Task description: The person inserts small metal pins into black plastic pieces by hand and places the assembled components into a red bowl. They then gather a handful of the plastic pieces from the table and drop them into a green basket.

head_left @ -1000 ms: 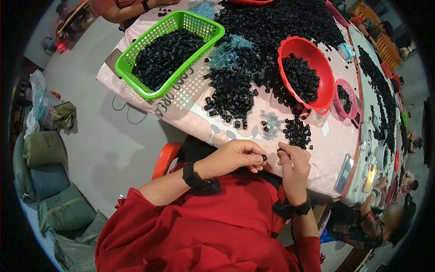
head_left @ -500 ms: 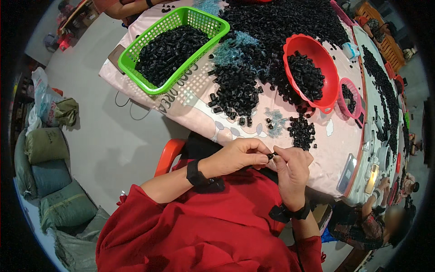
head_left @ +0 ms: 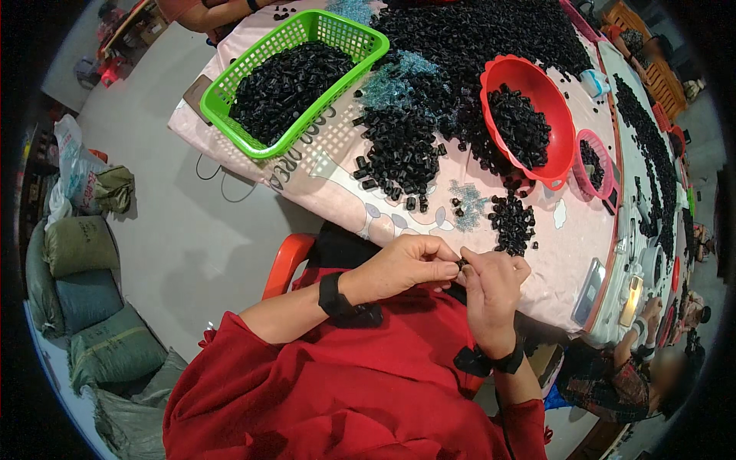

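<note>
Over my lap at the table edge, my left hand (head_left: 408, 267) and my right hand (head_left: 492, 285) meet, thumbs and fingertips pinched together. Between them is a small black plastic part (head_left: 461, 264), mostly covered by the fingers. Just beyond lies a small pile of black caps (head_left: 511, 224), and left of it a patch of tiny clear bluish pieces (head_left: 469, 208). Farther off spreads a heap of longer black plastic parts (head_left: 399, 161). Each wrist wears a black band.
A green basket (head_left: 295, 84) full of black parts stands at the table's left edge. Behind the small pile are a red bowl (head_left: 563, 126) and a pink basket (head_left: 606, 165), both holding black parts. A phone (head_left: 588, 293) lies at right. Other people sit around; stuffed sacks (head_left: 115, 341) line the left.
My hands have drawn slightly closer together, and the right fingertips now cover more of the small black part. The table's contents look the same.
</note>
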The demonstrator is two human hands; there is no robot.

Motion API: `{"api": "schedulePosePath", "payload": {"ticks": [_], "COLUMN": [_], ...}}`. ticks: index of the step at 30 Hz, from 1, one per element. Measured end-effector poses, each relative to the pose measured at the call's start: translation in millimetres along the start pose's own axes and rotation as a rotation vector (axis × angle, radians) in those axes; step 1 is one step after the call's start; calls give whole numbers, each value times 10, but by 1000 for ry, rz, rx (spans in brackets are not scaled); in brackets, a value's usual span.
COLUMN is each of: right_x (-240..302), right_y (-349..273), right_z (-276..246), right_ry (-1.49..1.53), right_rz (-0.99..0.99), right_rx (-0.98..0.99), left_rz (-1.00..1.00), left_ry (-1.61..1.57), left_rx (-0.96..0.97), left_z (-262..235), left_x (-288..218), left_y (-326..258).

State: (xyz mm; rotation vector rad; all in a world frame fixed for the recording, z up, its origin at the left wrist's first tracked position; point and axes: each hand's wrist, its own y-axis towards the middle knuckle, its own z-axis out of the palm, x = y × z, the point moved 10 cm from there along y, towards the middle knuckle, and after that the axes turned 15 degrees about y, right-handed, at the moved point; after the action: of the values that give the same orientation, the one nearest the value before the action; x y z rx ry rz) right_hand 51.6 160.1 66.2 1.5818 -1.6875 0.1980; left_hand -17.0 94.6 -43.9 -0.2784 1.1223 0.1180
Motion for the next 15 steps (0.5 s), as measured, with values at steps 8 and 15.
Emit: {"api": "schedulePosePath", "payload": {"ticks": [8, 15], "right_x": [175, 196], "right_y": [33, -18], "right_z": [41, 75], "right_ry": [-109, -270], "right_rz": [3, -85], "right_rx": [58, -22], "left_rz": [-56, -62], "left_ry": [26, -58], "left_rx": [-11, -37], "left_z": [-56, -10], "left_x": [88, -18], "left_y": [-3, -14]}}
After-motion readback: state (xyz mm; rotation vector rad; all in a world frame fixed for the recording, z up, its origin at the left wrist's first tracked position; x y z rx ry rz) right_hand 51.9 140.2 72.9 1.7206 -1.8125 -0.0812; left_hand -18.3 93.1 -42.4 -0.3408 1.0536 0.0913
